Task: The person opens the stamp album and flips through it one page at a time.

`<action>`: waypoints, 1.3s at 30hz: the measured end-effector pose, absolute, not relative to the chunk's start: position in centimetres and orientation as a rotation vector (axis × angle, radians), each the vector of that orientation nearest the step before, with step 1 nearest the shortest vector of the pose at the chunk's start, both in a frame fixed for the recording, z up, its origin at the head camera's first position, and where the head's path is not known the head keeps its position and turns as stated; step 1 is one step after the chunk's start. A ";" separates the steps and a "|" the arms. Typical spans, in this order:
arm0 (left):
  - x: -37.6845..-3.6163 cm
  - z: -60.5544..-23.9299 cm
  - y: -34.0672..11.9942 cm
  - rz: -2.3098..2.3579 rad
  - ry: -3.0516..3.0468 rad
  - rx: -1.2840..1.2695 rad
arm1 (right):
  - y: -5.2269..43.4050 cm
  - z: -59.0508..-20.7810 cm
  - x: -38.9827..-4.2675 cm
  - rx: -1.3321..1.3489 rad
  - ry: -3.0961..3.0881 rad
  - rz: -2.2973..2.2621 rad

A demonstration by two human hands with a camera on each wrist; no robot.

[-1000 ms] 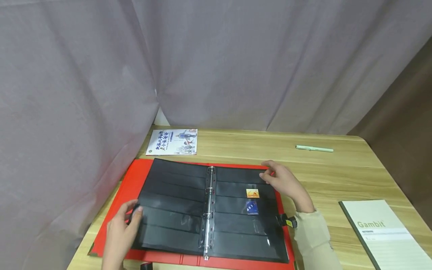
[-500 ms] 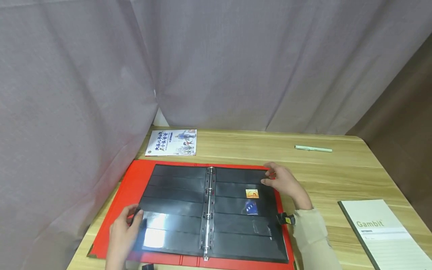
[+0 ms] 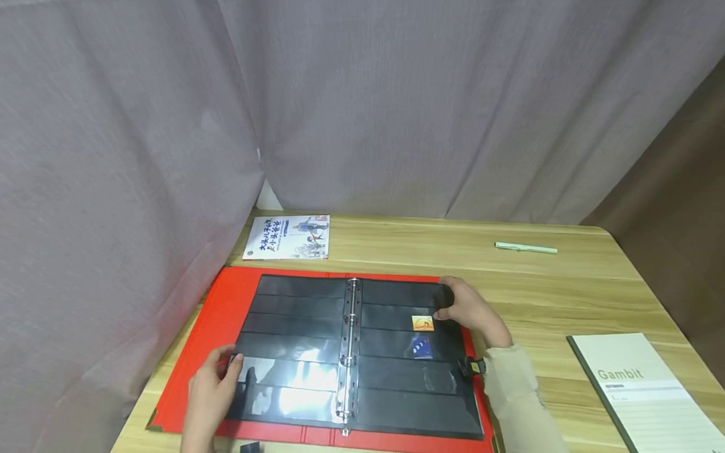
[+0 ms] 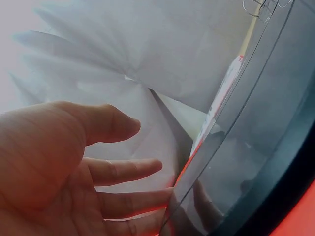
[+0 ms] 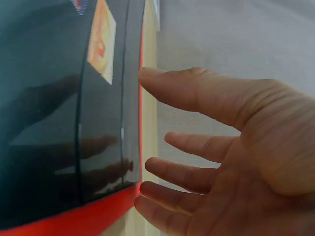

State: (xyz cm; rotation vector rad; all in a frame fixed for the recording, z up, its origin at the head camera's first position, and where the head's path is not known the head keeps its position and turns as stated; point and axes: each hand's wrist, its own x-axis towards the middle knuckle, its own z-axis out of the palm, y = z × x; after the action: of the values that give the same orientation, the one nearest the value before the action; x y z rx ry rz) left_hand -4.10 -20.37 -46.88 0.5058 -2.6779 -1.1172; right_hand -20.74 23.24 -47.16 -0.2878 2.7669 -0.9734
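Resting at the left edge of the black pocket pages, my left hand (image 3: 212, 384) has its fingers loosely extended, fingertips (image 4: 147, 167) touching the outer edge of the left-hand sheet (image 3: 289, 352); the left wrist view shows the fingers spread and relaxed, gripping nothing. My right hand (image 3: 470, 311) sits at the upper right corner of the right-hand sheet (image 3: 408, 377), fingers slightly bent and thumb over the page edge. From the right wrist view the fingers (image 5: 187, 147) are apart and close beside the sheet's corner, but I cannot tell for certain whether they pinch the edge or merely touch it.

The red binder (image 3: 218, 314) lies open and flat on the wooden surface (image 3: 566, 296), directly in front of me, with its metal ring spine (image 3: 350, 352) running down the middle. Two stamps sit in pockets of the right-hand sheet: an orange stamp (image 3: 422, 323) just beside my right thumb, and a blue stamp (image 3: 420, 346) in the pocket row below it.

A small illustrated booklet (image 3: 289, 237) lies beyond the binder's upper left corner, near the curtain (image 3: 362, 107). A pale green pen (image 3: 525, 248) lies well apart at the far right. A notebook marked "Gambit" (image 3: 646, 390) lies at the near right, apart from the binder.
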 end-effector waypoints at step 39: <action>-5.2 -48.4 -16.4 -0.942 -3.074 0.216 | 21.7 -47.5 -20.0 -0.275 2.788 -0.692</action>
State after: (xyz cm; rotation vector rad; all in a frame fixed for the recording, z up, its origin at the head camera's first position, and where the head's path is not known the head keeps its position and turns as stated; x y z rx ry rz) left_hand -5.20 -16.45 -48.37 0.2158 -3.0737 -0.9416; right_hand -20.02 21.71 -47.48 -0.2755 2.7878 -0.6923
